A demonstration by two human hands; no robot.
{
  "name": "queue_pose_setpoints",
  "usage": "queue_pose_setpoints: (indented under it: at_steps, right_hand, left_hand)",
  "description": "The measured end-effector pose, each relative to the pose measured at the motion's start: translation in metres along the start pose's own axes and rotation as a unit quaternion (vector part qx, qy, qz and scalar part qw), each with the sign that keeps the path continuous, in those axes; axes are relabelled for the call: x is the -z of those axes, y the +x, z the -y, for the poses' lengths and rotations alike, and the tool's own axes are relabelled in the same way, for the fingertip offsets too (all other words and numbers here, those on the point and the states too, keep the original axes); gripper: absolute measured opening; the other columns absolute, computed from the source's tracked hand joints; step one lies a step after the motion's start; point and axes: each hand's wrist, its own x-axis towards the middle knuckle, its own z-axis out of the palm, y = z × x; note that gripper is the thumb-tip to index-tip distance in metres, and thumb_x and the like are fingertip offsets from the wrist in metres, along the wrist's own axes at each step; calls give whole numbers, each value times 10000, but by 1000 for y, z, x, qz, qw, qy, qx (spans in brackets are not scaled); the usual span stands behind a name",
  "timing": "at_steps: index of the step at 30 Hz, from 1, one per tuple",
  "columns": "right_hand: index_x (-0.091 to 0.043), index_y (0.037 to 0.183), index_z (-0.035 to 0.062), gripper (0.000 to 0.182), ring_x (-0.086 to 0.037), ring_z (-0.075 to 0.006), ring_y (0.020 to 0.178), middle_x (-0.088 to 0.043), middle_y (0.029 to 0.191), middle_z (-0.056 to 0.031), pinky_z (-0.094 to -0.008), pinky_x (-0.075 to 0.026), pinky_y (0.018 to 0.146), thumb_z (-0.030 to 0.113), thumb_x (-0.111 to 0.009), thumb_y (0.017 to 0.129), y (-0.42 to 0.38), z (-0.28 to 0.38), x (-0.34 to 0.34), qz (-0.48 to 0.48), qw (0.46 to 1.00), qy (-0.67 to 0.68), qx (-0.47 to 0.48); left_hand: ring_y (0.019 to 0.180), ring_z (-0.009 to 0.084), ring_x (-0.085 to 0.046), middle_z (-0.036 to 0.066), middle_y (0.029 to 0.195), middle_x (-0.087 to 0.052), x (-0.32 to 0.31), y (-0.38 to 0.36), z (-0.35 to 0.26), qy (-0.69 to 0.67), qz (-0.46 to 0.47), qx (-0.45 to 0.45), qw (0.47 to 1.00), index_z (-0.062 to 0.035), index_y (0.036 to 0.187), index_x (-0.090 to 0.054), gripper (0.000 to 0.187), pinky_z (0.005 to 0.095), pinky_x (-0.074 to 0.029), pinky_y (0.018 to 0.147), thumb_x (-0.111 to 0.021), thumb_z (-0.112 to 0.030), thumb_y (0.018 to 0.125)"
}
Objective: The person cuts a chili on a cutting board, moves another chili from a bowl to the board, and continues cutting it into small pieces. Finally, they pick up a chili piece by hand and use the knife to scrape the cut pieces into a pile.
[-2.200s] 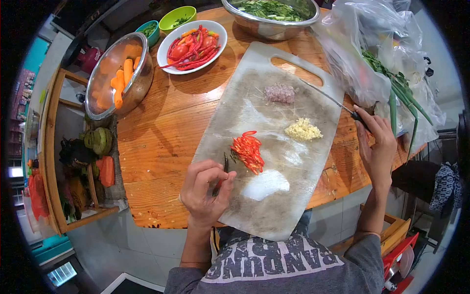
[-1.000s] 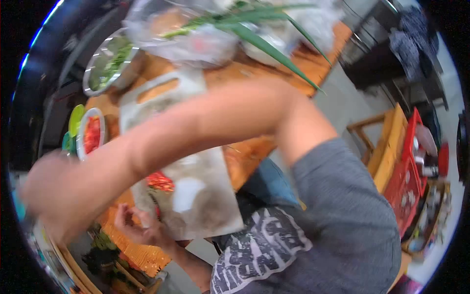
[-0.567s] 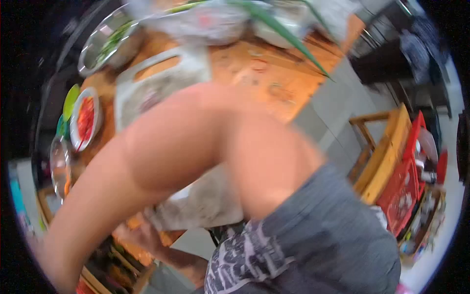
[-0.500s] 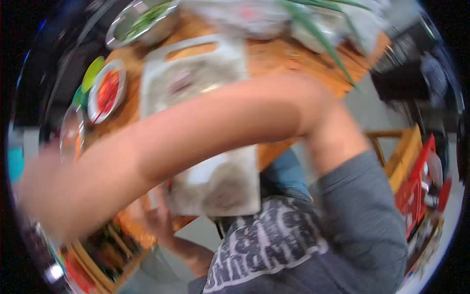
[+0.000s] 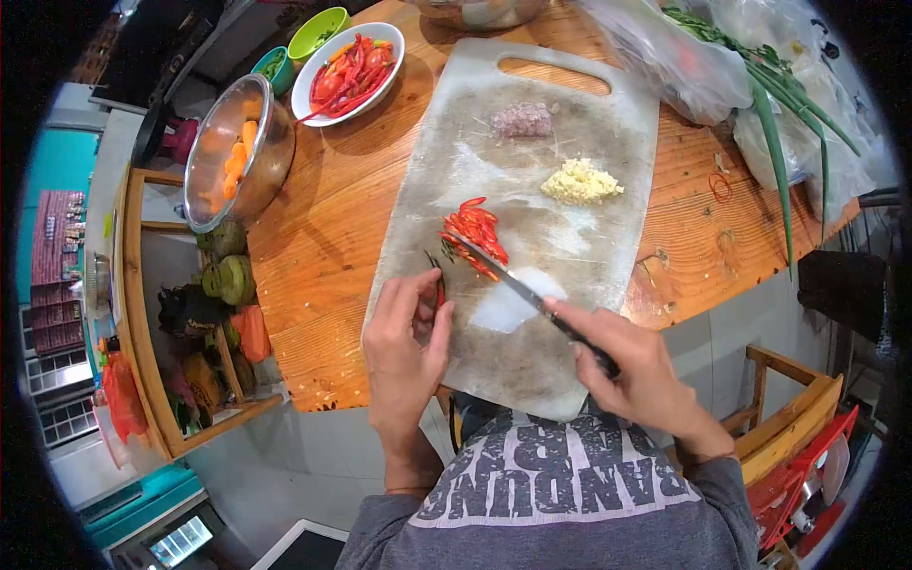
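Note:
A worn white cutting board (image 5: 432,180) lies on the wooden table in front of me. My left hand (image 5: 404,332) is at its left edge, fingers curled around a thin red chili (image 5: 440,288). The handle of a knife (image 5: 521,289) is in my right hand (image 5: 632,366). Its blade points up and left, the tip over a pile of sliced red chili (image 5: 483,228). Farther up the board are a mound of finely chopped pale yellow pieces, like garlic (image 5: 581,180), and a small heap of minced purplish pieces, like shallot (image 5: 522,120).
At the upper left stand a white bowl (image 5: 396,43) of red chilies and tomatoes, a metal bowl (image 5: 204,180) with carrots, and small green and teal bowls. Plastic bags (image 5: 698,76) and green onions (image 5: 774,161) lie at the right. A wooden shelf (image 5: 147,313) stands beyond the table's left edge.
My right arm, stretched blurred across the board to the left before, is back at the right with the knife. The left hand now shows clearly with a chili. The view has also shifted.

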Motion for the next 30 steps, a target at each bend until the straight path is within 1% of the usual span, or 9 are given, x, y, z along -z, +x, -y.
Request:
queue_pose_setpoints:
  at_steps: [3,4,7,9,13,16,19,25,30]
  right_hand:
    - [-493,1463,115,654,-594,-283,628,-512,788,-121,-392,-502,557,-22,-616,835,3,7,-6,26,999,-24,-10]
    - [-493,1463,118,654,-594,-288,626,-518,793,-123,-398,-504,557,-19,-617,836,4,8,-9,29,999,-21,-8]
    - [-492,1464,127,653,-598,-300,624,-533,804,-127,-413,-513,558,-13,-617,839,8,8,-17,41,999,-25,-5]
    - [-489,1466,131,652,-605,-305,628,-540,807,-131,-418,-519,561,-10,-615,842,10,8,-20,52,998,-46,-11]
    - [-482,1471,130,652,-603,-305,620,-534,792,-129,-414,-517,562,-6,-613,847,12,12,-17,36,996,-76,-25]
    - [-480,1473,131,650,-600,-301,613,-527,778,-125,-410,-516,559,-2,-613,851,13,12,-14,25,996,-79,-24]
    - [-478,1475,130,649,-597,-296,601,-521,775,-123,-403,-515,550,-1,-615,854,11,15,-18,25,997,-75,-23]
    - [-444,1497,133,667,-595,-300,583,-519,831,-128,-404,-522,535,18,-620,863,6,12,-26,37,995,-88,-22]
    - [-426,1509,133,681,-596,-311,589,-507,838,-132,-416,-532,547,30,-623,866,5,16,-24,64,992,-109,-25]
  left_hand:
    - [685,137,-601,76,879,-600,-1,-5,1,-3,-6,-6,1000,-4,1089,-689,269,274,-500,601,-749,-9,827]
    - [673,127,-593,71,861,-597,-2,-6,2,-1,-12,-12,1000,0,1083,-692,268,266,-495,586,-757,-12,824]
    - [681,140,-614,79,839,-653,-2,-8,0,-28,-22,39,999,-6,1060,-721,256,269,-491,641,-771,-8,809]
    - [678,135,-613,79,830,-660,-2,-8,1,-41,-29,50,997,-3,1059,-722,261,266,-492,640,-777,-11,804]
    - [691,129,-618,83,827,-673,-4,-5,0,-59,-38,76,995,2,1069,-726,271,262,-494,644,-777,-7,803]
    - [637,99,-600,70,834,-636,-9,-1,3,-45,-39,21,998,3,1107,-714,268,237,-485,552,-747,4,841]
    - [652,119,-621,83,849,-637,-13,3,1,-54,-38,3,998,5,1142,-707,290,253,-509,574,-732,5,854]
    - [689,162,-652,99,885,-640,-14,4,-2,-31,-33,-19,999,18,1136,-705,262,275,-530,602,-710,-6,875]
    - [701,165,-651,97,893,-642,-16,4,-1,-47,-32,-7,998,17,1137,-706,260,273,-526,605,-705,-6,878]
